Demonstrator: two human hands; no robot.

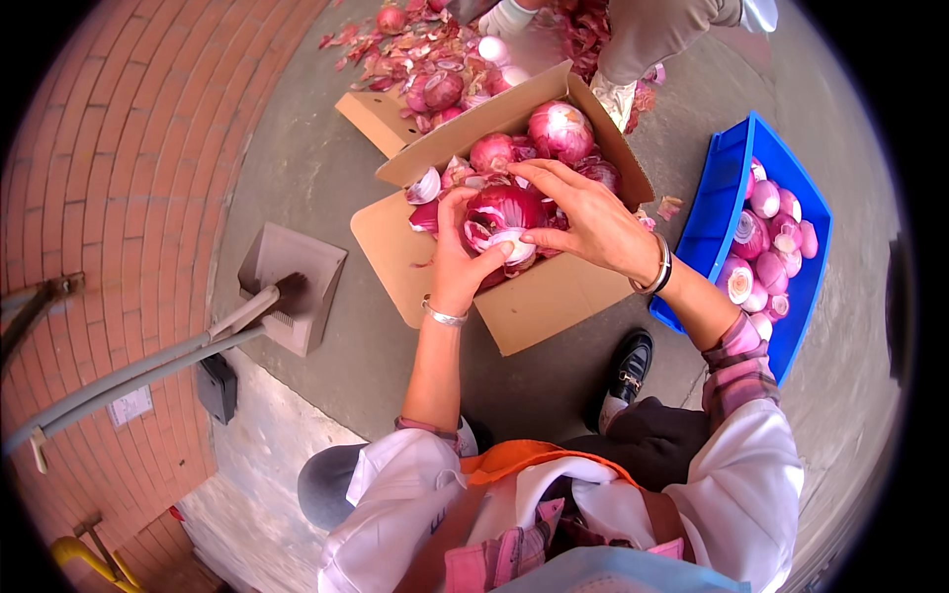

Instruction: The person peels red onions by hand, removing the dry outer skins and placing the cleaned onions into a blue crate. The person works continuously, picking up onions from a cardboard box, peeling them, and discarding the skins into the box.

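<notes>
A red onion with torn, partly loosened skin is between my two hands, over an open cardboard box. My left hand grips its left side and front, the thumb lying on its pale end. From the right, my right hand has its thumb against the same onion, fingers arched over the top. Beneath and behind, more red onions in dry skins fill the box. Loose peel lies by its left side. What the left fingers do under the onion is hidden.
A blue plastic crate with peeled onions stands to the right. Another person's gloved hand is among onions and skins at the top. A dustpan with a brush sits left, near a brick wall. My shoe is below.
</notes>
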